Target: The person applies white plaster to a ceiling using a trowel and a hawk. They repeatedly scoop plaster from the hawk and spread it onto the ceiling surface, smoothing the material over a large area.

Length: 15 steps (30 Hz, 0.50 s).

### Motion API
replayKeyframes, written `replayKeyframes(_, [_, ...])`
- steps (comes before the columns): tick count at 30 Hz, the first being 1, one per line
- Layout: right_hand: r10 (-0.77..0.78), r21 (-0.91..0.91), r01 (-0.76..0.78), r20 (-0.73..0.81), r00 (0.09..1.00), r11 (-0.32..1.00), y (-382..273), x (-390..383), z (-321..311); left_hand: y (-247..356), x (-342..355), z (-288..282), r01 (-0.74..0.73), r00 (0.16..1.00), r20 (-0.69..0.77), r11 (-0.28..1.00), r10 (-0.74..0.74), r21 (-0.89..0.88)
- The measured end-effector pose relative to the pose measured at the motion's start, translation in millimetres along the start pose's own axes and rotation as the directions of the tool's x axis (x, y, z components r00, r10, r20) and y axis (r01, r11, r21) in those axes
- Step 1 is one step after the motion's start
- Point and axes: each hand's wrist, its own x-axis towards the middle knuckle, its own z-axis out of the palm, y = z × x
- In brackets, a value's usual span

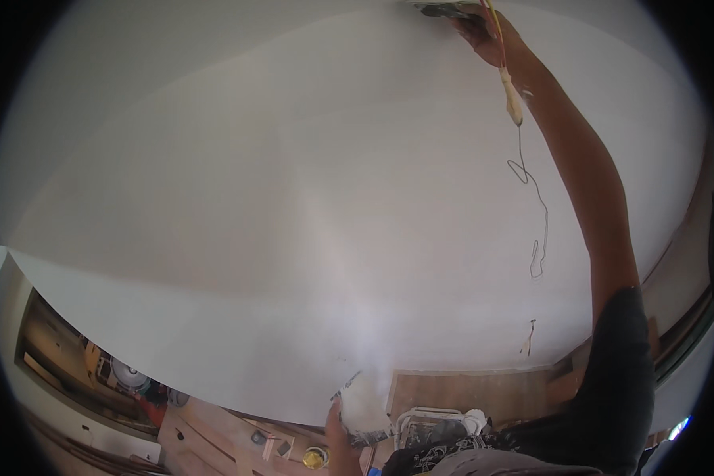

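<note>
At the top right, my right hand [486, 36] grips a dark flat tool [444, 11], probably a trowel, against the white plastered surface [309, 159]. Red and yellow wires [497, 32] hang beside that hand to a beige wrapped bundle [511, 97], from which a thin dark wire [543, 214] trails in loops. A shorter wire [529, 337] shows lower on the surface. At the bottom, my left hand [338, 435] holds a flat board with white paste [361, 401] on it.
A white metal frame [420, 416] stands under me on a wooden floor [444, 385]. At lower left are a dark wooden cabinet [55, 341], a round grey object [128, 376], red items [152, 411], a yellow container [315, 458] and planks [206, 440].
</note>
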Motion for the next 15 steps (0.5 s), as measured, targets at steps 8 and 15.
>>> replayKeyframes(8, [0.059,0.666,-0.068,0.036,0.998,0.743,-91.5,-56.8,-12.4,9.4,-4.9,21.9,-0.047,0.997,0.06,0.996,0.042,0.082])
replayKeyframes(15, [-0.146,0.693,0.032,0.106,0.984,0.721,-150.3,-84.6,-30.1,25.4,-30.9,51.0,-0.022,0.998,0.053,0.995,0.016,0.1])
